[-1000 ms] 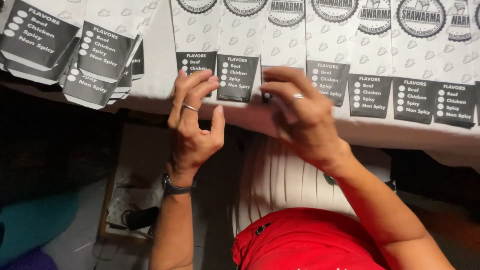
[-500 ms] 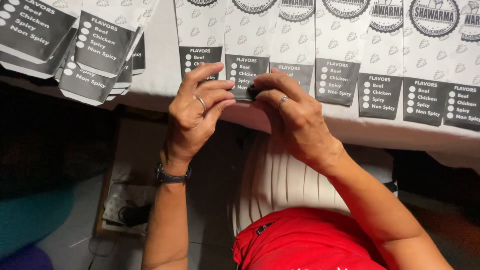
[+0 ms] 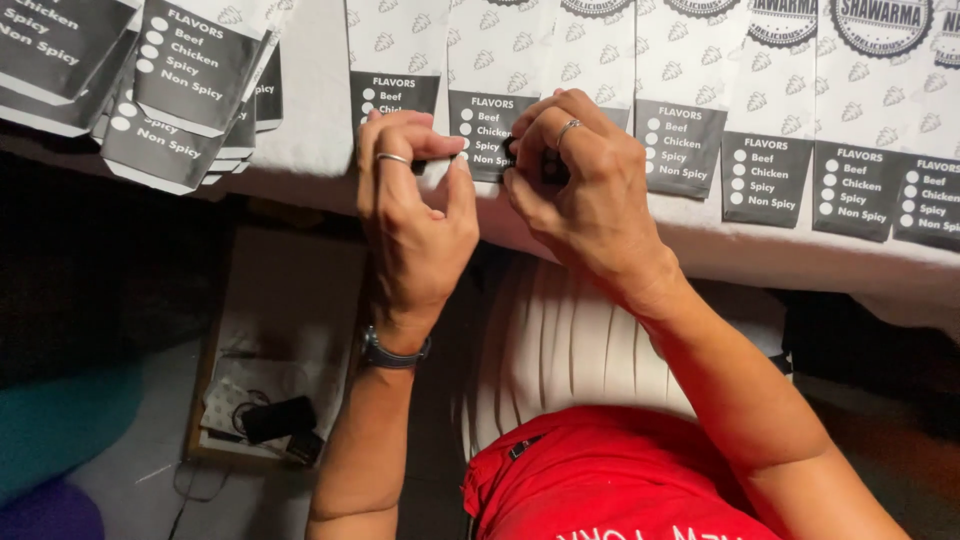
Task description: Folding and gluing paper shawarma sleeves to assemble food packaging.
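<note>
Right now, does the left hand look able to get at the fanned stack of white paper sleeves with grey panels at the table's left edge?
Probably yes: the left hand sits beside the stack, with only bare white table between.

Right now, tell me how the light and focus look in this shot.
Head view: bright, even light on the white table and the paper bags, which look sharp; the left hand and right hand are sharp and evenly lit; the floor below the table edge falls into deep shadow, with detail lost.
</note>
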